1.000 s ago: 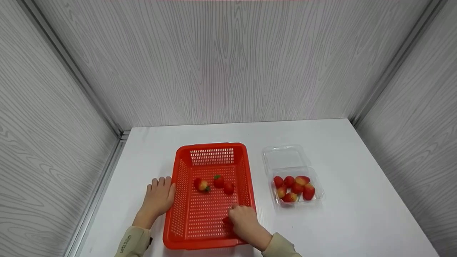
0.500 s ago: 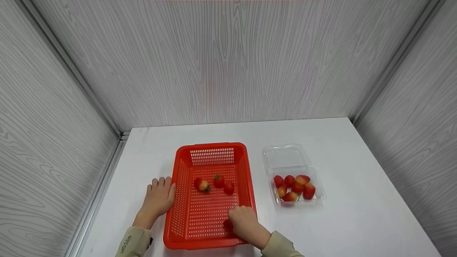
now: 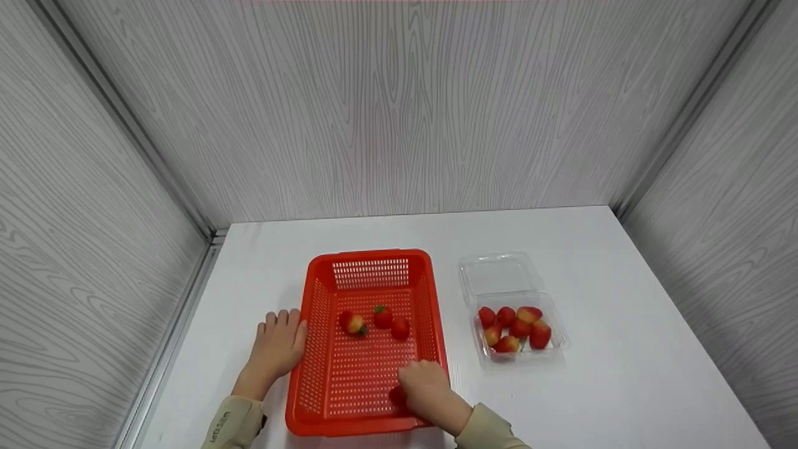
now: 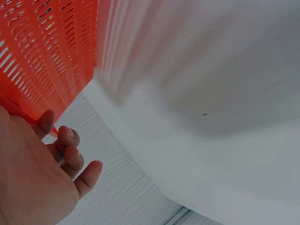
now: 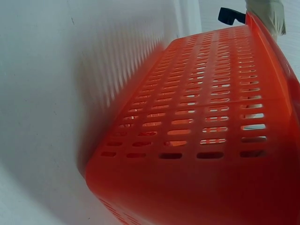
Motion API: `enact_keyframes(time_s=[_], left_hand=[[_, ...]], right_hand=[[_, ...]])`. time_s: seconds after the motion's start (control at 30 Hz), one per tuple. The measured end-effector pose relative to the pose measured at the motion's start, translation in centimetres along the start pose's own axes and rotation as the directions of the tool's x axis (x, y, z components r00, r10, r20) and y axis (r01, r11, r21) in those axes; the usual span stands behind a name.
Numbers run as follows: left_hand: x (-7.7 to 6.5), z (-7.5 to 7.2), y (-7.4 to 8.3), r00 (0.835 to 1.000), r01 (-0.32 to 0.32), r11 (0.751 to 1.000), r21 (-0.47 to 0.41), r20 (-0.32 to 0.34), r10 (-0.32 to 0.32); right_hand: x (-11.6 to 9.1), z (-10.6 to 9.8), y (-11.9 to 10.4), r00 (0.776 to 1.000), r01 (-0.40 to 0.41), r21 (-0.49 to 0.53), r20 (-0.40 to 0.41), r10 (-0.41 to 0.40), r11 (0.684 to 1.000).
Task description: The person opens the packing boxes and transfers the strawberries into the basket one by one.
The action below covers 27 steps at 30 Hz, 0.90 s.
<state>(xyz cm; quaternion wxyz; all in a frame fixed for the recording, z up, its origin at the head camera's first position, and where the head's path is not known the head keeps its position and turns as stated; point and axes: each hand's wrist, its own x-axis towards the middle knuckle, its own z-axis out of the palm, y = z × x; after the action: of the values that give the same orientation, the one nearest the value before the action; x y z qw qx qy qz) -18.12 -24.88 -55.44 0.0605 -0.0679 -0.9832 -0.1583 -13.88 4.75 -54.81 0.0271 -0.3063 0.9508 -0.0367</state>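
A red perforated plastic basket stands on the white table. My left hand lies at its left rim, fingers extended; in the left wrist view the fingers bend loosely by the rim. Inside the basket's near right corner, my right hand is curled, holding a red strawberry that is partly hidden by it. Farther back in the basket lie a red-and-yellow strawberry, one with a green cap and a plain red one. The right wrist view shows the basket's slotted outer wall, with the right hand hidden.
Right of the basket, a clear plastic clamshell box stands with its lid folded back. Several red and yellow strawberries fill it. Grey wood-grain panels enclose the table at the back and sides.
The strawberry at my right hand has shifted slightly toward the near side, and a fingertip that stuck up beyond that hand is no longer visible. The left hand stays at the rim.
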Motion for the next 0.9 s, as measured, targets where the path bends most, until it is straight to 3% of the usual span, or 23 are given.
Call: enact_keyframes(time_s=[0.5,0.9], left_hand=[[0.0,0.0,-0.1,0.999,0.025,1.0,-0.002,0.047,-0.024],[-0.1,0.0,0.0,0.999,0.021,1.0,-0.006,0.027,-0.021]], right_hand=[[-0.2,0.1,0.1,0.999,0.029,0.026,-0.04,-0.028,0.999],[-0.2,-0.9,0.6,0.998,0.017,0.244,-0.063,-0.002,0.97]])
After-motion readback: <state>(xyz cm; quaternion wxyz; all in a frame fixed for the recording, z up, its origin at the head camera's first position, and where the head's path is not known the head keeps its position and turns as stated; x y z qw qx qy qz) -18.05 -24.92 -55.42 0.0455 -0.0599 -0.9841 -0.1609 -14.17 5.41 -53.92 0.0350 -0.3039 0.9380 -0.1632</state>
